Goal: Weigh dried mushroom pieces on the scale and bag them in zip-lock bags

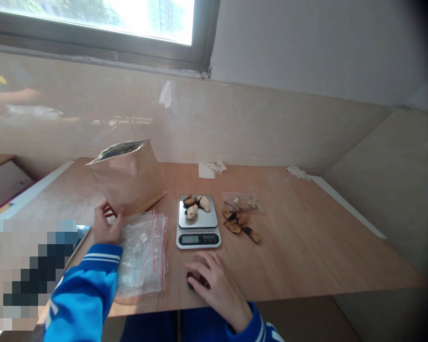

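Left of the smooth-plated scale (199, 223), the left hand (107, 224) curls at a creased brown pouch (132, 178), grip indeterminate; just in front, the right hand (214, 276) arches over a dark rounded piece (190, 280), clamping indeterminate; rightward, wood-grained table (306, 247) spreads wide.

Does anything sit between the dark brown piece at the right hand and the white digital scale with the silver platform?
Only the fingers of the right hand, curled over the dark brown piece; nothing else visible stands before the white digital scale. The clear plastic bags lie off to the left.
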`<state>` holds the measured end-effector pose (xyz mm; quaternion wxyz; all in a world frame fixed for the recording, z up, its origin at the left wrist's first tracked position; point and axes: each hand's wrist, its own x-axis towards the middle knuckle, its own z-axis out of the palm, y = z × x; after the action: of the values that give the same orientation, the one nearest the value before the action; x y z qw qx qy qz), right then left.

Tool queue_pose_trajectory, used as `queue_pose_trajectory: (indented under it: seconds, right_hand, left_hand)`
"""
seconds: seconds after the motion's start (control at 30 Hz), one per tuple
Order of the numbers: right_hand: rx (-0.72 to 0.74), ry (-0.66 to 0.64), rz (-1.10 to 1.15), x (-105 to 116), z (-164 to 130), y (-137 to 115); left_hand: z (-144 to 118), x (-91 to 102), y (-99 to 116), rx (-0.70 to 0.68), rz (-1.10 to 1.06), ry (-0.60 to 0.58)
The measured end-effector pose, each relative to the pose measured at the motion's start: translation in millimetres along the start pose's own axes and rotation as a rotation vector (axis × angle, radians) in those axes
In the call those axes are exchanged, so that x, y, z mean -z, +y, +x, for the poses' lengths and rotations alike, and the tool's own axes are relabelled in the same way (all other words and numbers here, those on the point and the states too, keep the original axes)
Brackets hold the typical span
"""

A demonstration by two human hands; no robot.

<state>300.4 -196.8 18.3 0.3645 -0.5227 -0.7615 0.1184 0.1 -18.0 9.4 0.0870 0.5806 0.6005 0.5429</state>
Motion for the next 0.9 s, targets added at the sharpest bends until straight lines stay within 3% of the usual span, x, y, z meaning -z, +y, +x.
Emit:
queue_pose_trajectory:
  seconds: [0.2, 0.33, 0.43, 0.5, 0.6, 0.7, 0.8, 0.9]
  right_hand:
    - [-0.015, -0.007, 0.092, -10.0, -7.8, 9.8]
    - [-0.096, 0.112, 0.125, 5.4, 37.1, 23.1]
    - [-0.152, 0.162, 0.008, 15.4, 79.8, 33.5]
    - [-0.139, 0.173, -0.087, 19.1, 92.2, 41.2]
    - [-0.145, 0.326, -0.156, 21.2, 72.1, 55.8]
    - [-0.187, 0.470, -0.202, 21.2, 20.8, 73.9]
    - [-0.288, 0.497, -0.235, 20.8, -23.4, 87.1]
    - [-0.329, 0.443, -0.214, 20.1, -37.8, 89.9]
  left_hand:
    - [0.1, 0.2, -1.0, 0.001, 0.018, -0.028]
    - [-0.3, 0.2, -2.6, 0.010, 0.009, -0.044]
    - [-0.2, 0.1, -4.5, 0.014, 0.003, -0.046]
    - [0.1, -0.5, -6.3, 0.014, 0.001, -0.035]
    - [0.6, -1.7, -8.9, -0.001, -0.003, -0.011]
    - [0.8, -2.6, -10.0, -0.012, 0.010, -0.009]
    - [0.8, -2.7, -9.9, 0.013, 0.033, -0.020]
    - [0.7, -2.4, -9.4, 0.045, 0.054, -0.038]
